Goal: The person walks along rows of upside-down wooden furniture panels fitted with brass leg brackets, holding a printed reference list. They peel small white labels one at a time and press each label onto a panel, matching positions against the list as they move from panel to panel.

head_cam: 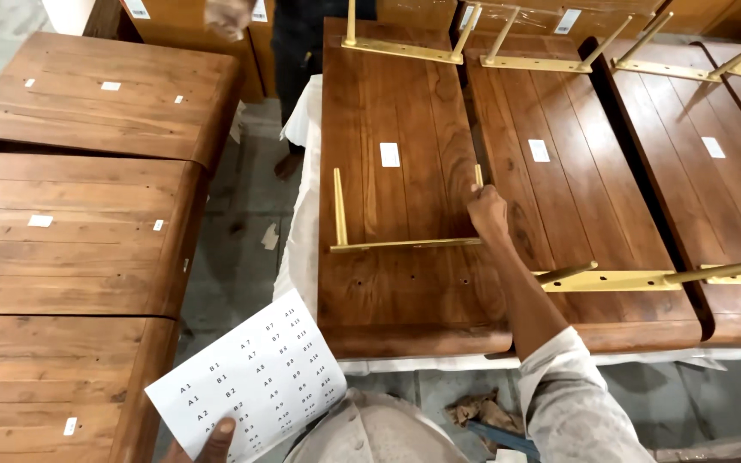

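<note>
Labels (390,154) (white, rectangular) dot tabletops; left hand (216,439) holds sheet (255,377).

Open tabletop (396,111) between brass leg frames (405,244), narrow floor aisle (246,214) left.

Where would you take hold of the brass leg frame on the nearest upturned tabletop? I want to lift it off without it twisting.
Grip the brass leg frame by its two upright legs, coming from above. Both legs stand straight up, joined by the flat crossbar lying on the wood tabletop, which leaves little to hook under. The right hand already grips the right upright's top; the left one is free.

Upturned tabletops (405,214) on white sheet (302,249)
</note>
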